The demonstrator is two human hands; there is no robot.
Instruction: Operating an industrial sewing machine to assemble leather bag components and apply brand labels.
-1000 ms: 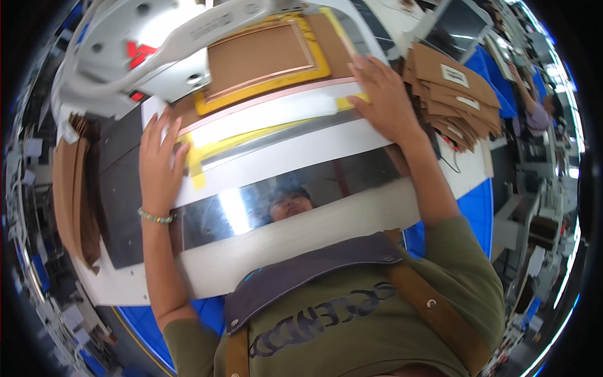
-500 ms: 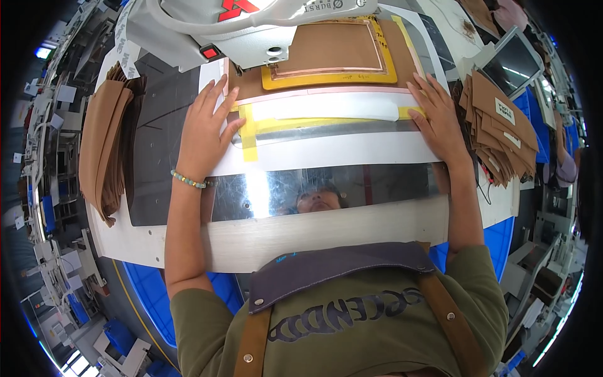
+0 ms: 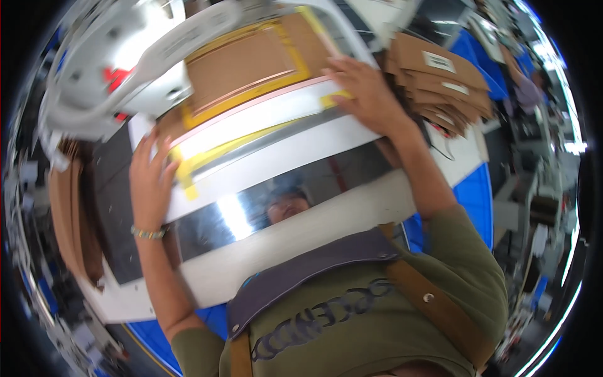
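My left hand (image 3: 151, 185), with a beaded bracelet on the wrist, lies with fingers stretched at the left end of a brown sheet (image 3: 318, 44). At the sheet's right end rests my right hand (image 3: 367, 94), also spread flat, its thumb by a strip of yellow tape (image 3: 335, 98). Between the hands a yellow rectangular frame (image 3: 251, 102) lies on the brown sheet. A white strip (image 3: 264, 119) edged with yellow tape runs along the sheet's near side. Neither hand grips anything that I can see. The picture is somewhat blurred.
A white machine (image 3: 125, 56) with a curved grey guard overhangs the far left. Brown folded pieces stand in a stack (image 3: 66, 213) on the left; more brown pieces with white labels (image 3: 433, 75) lie at right. A shiny metal plate (image 3: 326, 179) spans the near side; blue bins sit below.
The whole view has turned and slid, so the table now appears tilted and further left. Both hands keep about the same places at the brown sheet's two ends.
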